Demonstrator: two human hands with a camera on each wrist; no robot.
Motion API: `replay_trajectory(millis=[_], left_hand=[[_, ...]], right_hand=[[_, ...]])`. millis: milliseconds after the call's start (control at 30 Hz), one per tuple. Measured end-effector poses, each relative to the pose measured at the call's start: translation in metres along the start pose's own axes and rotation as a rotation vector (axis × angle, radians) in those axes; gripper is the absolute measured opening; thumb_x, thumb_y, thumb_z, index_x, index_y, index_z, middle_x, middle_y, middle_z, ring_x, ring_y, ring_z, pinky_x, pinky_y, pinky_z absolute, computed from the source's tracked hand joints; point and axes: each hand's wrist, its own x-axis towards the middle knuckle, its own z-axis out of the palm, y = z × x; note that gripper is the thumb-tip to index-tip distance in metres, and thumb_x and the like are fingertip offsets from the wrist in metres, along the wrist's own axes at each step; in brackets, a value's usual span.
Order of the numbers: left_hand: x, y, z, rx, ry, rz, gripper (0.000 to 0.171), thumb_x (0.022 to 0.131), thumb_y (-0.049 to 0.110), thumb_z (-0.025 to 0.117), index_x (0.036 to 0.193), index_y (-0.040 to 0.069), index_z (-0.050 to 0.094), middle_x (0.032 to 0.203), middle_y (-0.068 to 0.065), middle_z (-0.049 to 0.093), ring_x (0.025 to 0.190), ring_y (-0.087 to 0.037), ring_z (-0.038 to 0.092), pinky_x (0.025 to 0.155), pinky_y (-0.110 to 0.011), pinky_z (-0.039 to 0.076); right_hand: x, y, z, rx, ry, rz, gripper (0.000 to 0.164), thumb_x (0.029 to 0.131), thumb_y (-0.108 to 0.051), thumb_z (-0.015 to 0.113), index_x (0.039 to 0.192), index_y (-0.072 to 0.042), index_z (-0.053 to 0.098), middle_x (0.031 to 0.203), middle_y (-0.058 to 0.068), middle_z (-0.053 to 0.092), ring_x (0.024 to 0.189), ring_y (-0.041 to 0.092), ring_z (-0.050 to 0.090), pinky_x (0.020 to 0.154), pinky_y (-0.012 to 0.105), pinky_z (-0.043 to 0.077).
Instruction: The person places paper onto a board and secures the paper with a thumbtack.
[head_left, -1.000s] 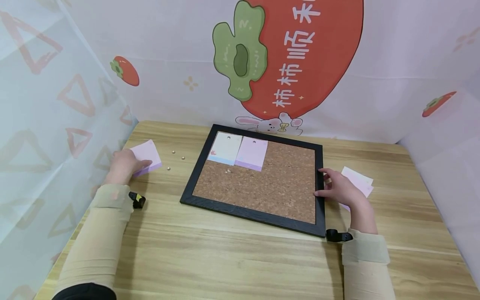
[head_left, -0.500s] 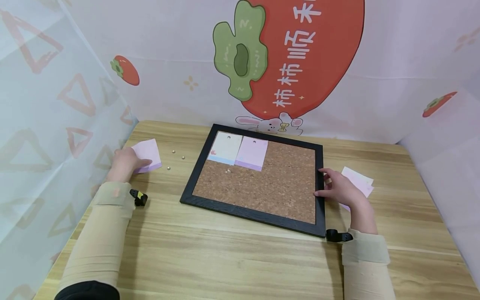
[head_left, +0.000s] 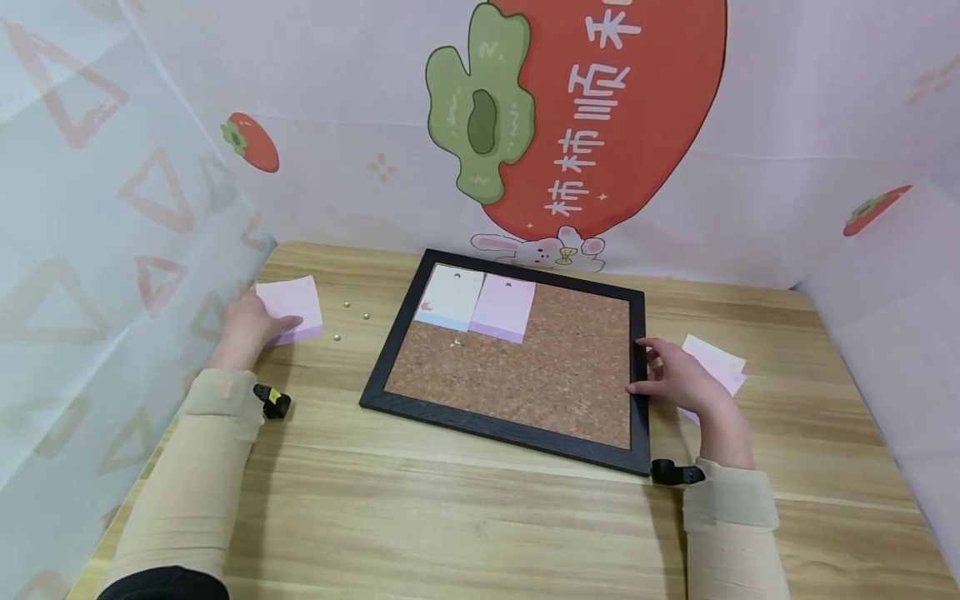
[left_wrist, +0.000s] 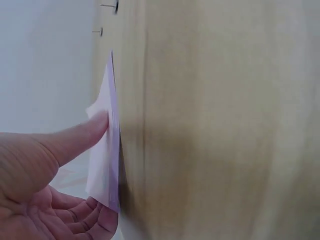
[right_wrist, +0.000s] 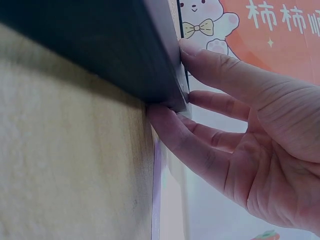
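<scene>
One pink note, left side of the table, pinched by the left hand. Three loose pins near it; two needles visible only in the left wrist view. One cork board, centre, two pinned notes at its far left corner; right edge held by the right hand, a fingertip low against its frame in the right wrist view alone. Wide strip of table along the near edge.

One note is purple-banded pink, the black-framed corkboard speckled brown.
</scene>
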Motion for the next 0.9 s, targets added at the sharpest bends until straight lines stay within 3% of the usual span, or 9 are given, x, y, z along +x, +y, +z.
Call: replay_trajectory(millis=[233, 433, 667, 900], left_hand=[[0.007, -0.004, 0.001, -0.044, 0.076, 0.014, 0.056, 0.097, 0.01, 0.054, 0.131, -0.029, 0.035, 0.126, -0.05, 0.045, 0.119, -0.062, 0.044, 0.105, -0.065, 0.037], [0.01, -0.002, 0.002, -0.127, 0.185, 0.03, 0.033, 0.1, 0.004, 0.047, 0.123, -0.02, 0.052, 0.117, -0.04, 0.057, 0.11, -0.054, 0.052, 0.098, -0.061, 0.041], [0.007, 0.004, -0.002, -0.167, 0.242, 0.044, 0.028, 0.101, 0.005, 0.049, 0.119, -0.014, 0.059, 0.115, -0.035, 0.062, 0.11, -0.049, 0.056, 0.097, -0.057, 0.044], [0.005, 0.009, -0.007, -0.187, 0.288, 0.101, 0.026, 0.102, 0.006, 0.049, 0.116, -0.013, 0.059, 0.111, -0.035, 0.063, 0.102, -0.046, 0.059, 0.089, -0.054, 0.048]], right_hand=[[-0.001, -0.001, 0.0, -0.003, 0.003, -0.004, 0.086, 0.086, -0.031, 0.079, 0.15, 0.004, 0.033, 0.135, 0.033, 0.051, 0.112, 0.043, 0.058, 0.094, 0.055, 0.052], [-0.001, -0.002, -0.001, 0.001, 0.004, -0.002, 0.086, 0.086, -0.031, 0.079, 0.15, 0.004, 0.034, 0.134, 0.033, 0.051, 0.112, 0.042, 0.058, 0.094, 0.056, 0.051], [-0.001, -0.001, 0.0, -0.003, 0.009, -0.016, 0.085, 0.086, -0.03, 0.08, 0.149, 0.004, 0.035, 0.133, 0.032, 0.052, 0.113, 0.043, 0.056, 0.096, 0.058, 0.05], [-0.001, 0.0, 0.0, 0.001, 0.013, -0.017, 0.084, 0.086, -0.028, 0.08, 0.149, 0.004, 0.035, 0.131, 0.032, 0.053, 0.104, 0.037, 0.059, 0.093, 0.054, 0.051]])
